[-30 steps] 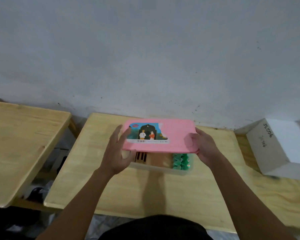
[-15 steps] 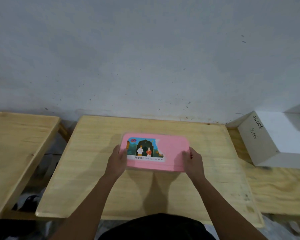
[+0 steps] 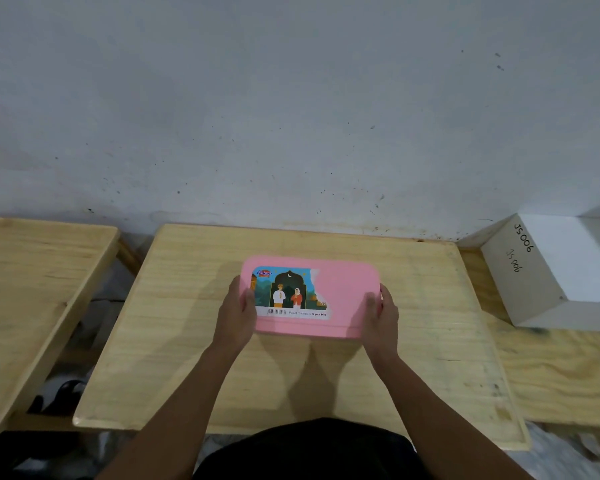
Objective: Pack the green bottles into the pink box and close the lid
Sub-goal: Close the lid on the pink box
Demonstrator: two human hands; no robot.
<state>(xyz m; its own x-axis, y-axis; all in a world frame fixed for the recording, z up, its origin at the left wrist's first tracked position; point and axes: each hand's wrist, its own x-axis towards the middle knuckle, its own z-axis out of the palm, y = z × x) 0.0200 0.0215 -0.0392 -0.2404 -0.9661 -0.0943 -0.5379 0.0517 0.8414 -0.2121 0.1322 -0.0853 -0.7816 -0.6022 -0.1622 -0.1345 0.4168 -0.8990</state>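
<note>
From my seat at the feed, the grey, speckled wall [image 3: 291, 98] fills the whole upper half of the view. Below it stand three pale wooden surfaces side by side: the middle table [image 3: 187, 358] straight ahead, a left table [image 3: 32, 289] set apart from it by a dark gap, and a right table [image 3: 551, 375] butted close against its far edge. On the right table, against the wall, sits a white box [image 3: 568, 271] with "JS 006" handwritten twice on its slanted face. A dark garment [image 3: 309, 448] shows at the bottom edge, between the two forearms.

I see the pink box [image 3: 343, 327] lying flat near the centre of the middle table, long side towards me, with its lid [image 3: 347, 289] seated flush on top; anything inside is hidden.

The left hand [image 3: 234, 317] grips the box's left end, thumb hooked over the lid's top and fingers down the side. The right hand [image 3: 381, 317] grips the right end the same way, thumb on the lid.

A torn picture sticker [image 3: 288, 292] with two figures and a barcode covers the lid's left part.
</note>
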